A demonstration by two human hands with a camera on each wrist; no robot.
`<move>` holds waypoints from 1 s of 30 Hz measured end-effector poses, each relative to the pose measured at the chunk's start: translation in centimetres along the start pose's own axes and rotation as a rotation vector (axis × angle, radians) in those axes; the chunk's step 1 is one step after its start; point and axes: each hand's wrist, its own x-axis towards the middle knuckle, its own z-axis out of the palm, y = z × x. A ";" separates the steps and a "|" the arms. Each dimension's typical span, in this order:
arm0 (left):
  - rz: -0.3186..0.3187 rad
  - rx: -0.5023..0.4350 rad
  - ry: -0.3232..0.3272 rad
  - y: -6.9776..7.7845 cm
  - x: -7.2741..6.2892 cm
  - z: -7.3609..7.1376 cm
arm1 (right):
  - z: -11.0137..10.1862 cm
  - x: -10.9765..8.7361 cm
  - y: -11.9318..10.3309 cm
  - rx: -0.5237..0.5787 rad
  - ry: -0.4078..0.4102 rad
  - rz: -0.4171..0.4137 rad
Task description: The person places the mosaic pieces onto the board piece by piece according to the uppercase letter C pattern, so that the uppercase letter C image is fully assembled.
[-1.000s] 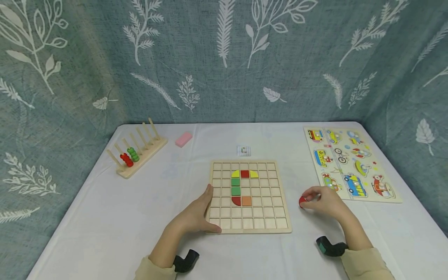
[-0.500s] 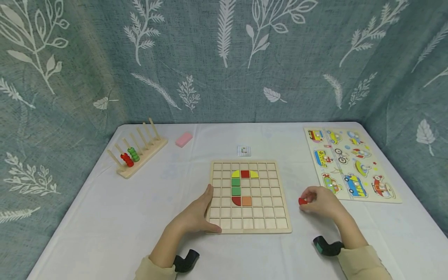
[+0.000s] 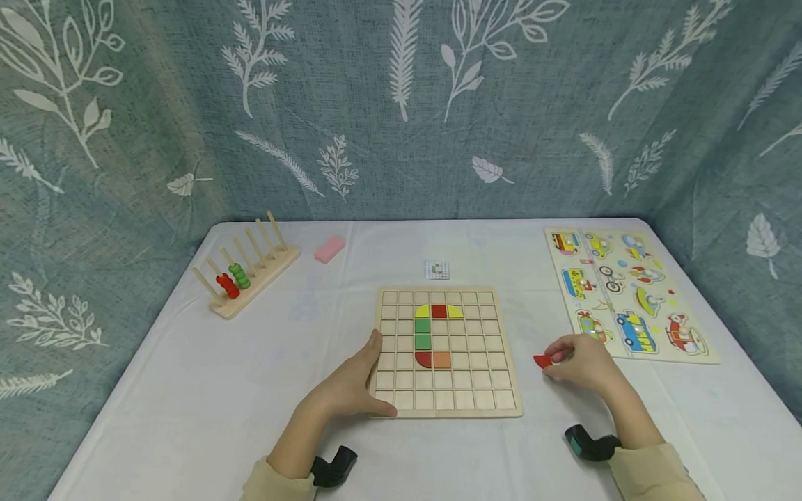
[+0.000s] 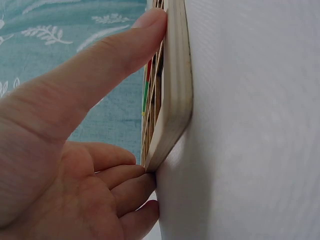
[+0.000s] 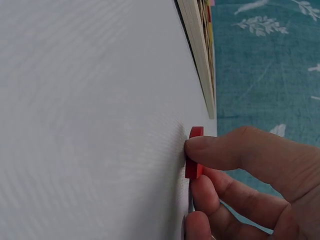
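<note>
A square wooden grid board (image 3: 454, 400) lies flat on the white table. Its cells hold a few coloured tiles: yellow quarter-rounds, a red square (image 3: 438, 312), green squares (image 3: 422, 342), a red quarter-round (image 3: 424, 360) and an orange square (image 3: 441, 360). My left hand (image 3: 347, 383) spans the board's near left corner, thumb on the front rim and fingers against the left side. To the right of the board, my right hand (image 3: 583, 362) pinches a small red tile (image 5: 195, 155) between thumb and fingers, low over the tablecloth. Most of the tile's face is hidden in the right wrist view.
A small pattern card (image 3: 436, 270) lies behind the board. At the back left stand a wooden peg rack (image 3: 263, 278) with red and green beads and a pink block (image 3: 328, 249). A vehicle puzzle board (image 3: 598, 296) lies at the right, just behind my right hand.
The red tile has turned between my right fingers, now showing a pointed outline towards the board. The right hand shifts only slightly; the left hand and board stay put.
</note>
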 end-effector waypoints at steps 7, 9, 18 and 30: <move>0.011 -0.005 -0.008 -0.1 0.0 0.0 | 0.1 0.2 0.2 0.027 -0.006 0.005; 0.010 -0.001 -0.010 -0.2 0.0 0.0 | 0.2 0.2 0.3 0.025 -0.004 0.011; 0.002 0.004 -0.011 -0.2 0.1 0.1 | 0.2 0.2 0.2 0.004 0.016 -0.004; 0.019 -0.008 -0.012 -0.2 0.0 0.0 | 0.3 0.2 -0.4 -0.042 0.085 -0.071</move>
